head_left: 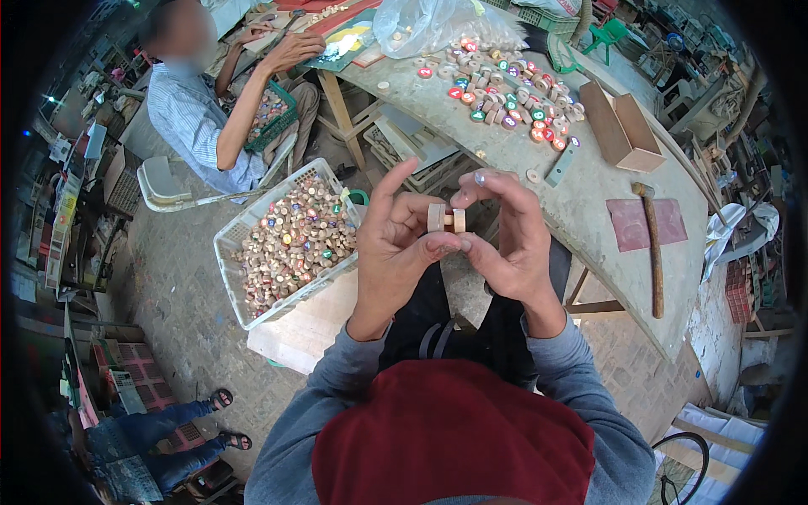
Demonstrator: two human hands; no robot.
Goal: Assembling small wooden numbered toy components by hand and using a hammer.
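Between my hands is a small wooden spool-like piece [436,218], two round discs joined by a short peg. My left hand [389,252] grips the left disc between thumb and fingers, its index finger raised. My right hand [518,240] pinches the other end with thumb and fingertips. To the left, a white plastic basket [225,252] is heaped with small wooden pieces [290,240], some with coloured tops. Beyond my hands, a pile of wooden discs [505,93] with red, green and purple faces lies on the table [412,94].
On the table are an open wooden box [619,126], a hammer [652,244] over a reddish sheet [624,225], a green strip [562,165] and a clear plastic bag [446,29]. Another person [198,118] sits at the far left; someone's sandalled feet [231,439] show lower left.
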